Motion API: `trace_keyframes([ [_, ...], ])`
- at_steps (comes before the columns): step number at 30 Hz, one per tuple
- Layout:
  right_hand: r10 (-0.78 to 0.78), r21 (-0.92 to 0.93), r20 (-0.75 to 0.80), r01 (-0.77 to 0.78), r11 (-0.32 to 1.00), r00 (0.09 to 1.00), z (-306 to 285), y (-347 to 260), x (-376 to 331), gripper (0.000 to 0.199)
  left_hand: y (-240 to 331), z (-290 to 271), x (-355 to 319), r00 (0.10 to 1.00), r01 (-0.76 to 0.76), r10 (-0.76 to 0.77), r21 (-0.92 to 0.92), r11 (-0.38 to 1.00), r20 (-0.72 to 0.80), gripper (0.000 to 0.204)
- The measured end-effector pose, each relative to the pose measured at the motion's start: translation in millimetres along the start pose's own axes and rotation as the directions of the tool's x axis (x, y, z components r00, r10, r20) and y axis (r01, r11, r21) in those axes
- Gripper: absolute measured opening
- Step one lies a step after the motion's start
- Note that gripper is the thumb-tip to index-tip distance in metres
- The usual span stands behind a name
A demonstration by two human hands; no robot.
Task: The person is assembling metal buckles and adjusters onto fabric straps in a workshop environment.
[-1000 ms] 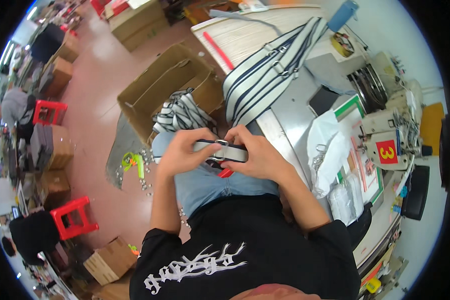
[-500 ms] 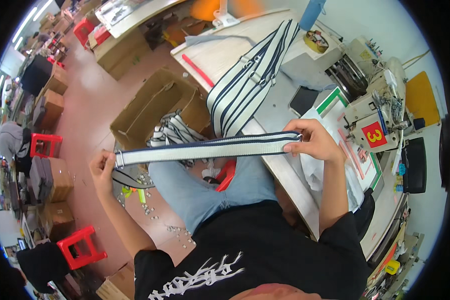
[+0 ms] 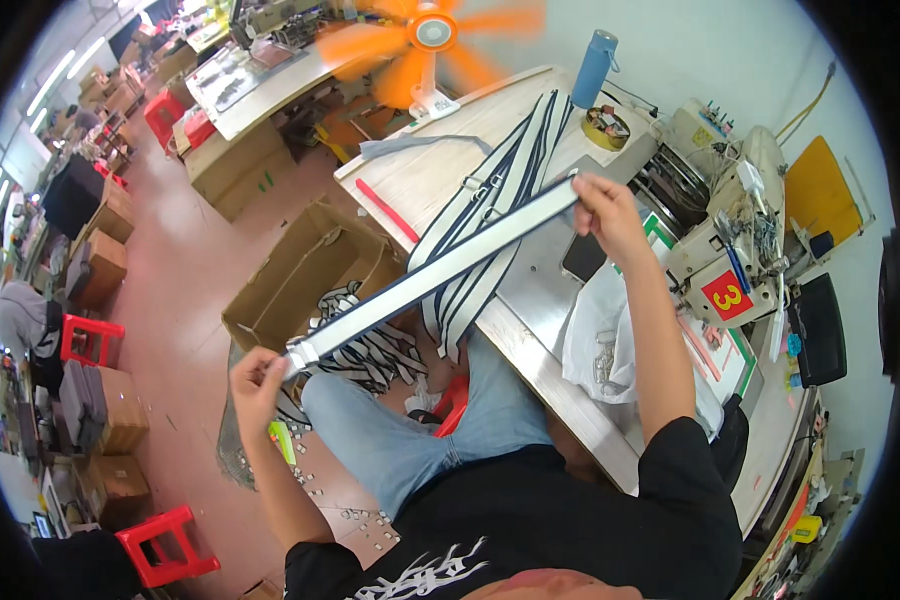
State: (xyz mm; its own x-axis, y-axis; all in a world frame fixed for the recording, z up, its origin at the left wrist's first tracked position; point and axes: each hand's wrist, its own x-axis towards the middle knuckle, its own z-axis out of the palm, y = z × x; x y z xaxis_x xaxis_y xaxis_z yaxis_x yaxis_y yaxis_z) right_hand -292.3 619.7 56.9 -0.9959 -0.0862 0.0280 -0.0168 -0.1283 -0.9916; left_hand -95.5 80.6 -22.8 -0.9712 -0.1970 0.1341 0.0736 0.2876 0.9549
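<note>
A white webbing strap with dark blue edges [image 3: 438,272] is stretched at a slant between my two hands, above my lap and the table's edge. My left hand [image 3: 257,388] pinches its lower end beside a metal slider buckle [image 3: 301,356]. Higher up, over the table, my right hand [image 3: 610,222] grips the other end between thumb and fingers. Behind the taut strap, more striped straps [image 3: 530,160] with metal rings lie lengthwise on the table and hang over its edge.
An open cardboard box [image 3: 295,265] stands left of the table, with a heap of striped straps [image 3: 375,355] by it. A sewing machine [image 3: 715,255], white plastic bag [image 3: 595,340], tape roll [image 3: 606,128], blue bottle [image 3: 594,70] and spinning orange fan [image 3: 432,35] surround the tabletop [image 3: 435,150].
My right hand has risen away from me over the table, and my left hand has shifted right and nearer. The strap, level before, now slants and shows its flat white face.
</note>
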Motion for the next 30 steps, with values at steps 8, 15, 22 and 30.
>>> trace_keyframes([
  [8, -0.131, 0.022, -0.496, 0.163, 0.986, 0.859, -88.9, 26.9, 160.2, 0.019, 27.6, 82.0, -37.2, 0.856, 0.322, -0.291, 0.0, 0.947, 0.426, 0.019],
  [15, -0.225, -0.28, -0.606, 0.061, 0.958, 0.763, -140.3, 54.2, 282.0, 0.029, 43.7, 94.2, -76.3, 0.713, 0.533, -0.351, -0.145, 0.834, 0.607, 0.017],
  [22, -0.232, -0.494, -0.575, -0.107, 0.863, 0.784, -166.2, 23.4, 381.2, 0.057, 55.4, 149.5, -34.9, 0.864, 0.381, -0.183, -0.372, 0.846, 0.468, 0.022],
  [30, -0.371, -0.762, -0.449, -0.131, 0.635, 0.813, -110.0, 88.3, 333.7, 0.038, -25.6, 187.8, -20.1, 0.815, 0.455, -0.33, -0.173, 0.874, 0.476, 0.025],
])
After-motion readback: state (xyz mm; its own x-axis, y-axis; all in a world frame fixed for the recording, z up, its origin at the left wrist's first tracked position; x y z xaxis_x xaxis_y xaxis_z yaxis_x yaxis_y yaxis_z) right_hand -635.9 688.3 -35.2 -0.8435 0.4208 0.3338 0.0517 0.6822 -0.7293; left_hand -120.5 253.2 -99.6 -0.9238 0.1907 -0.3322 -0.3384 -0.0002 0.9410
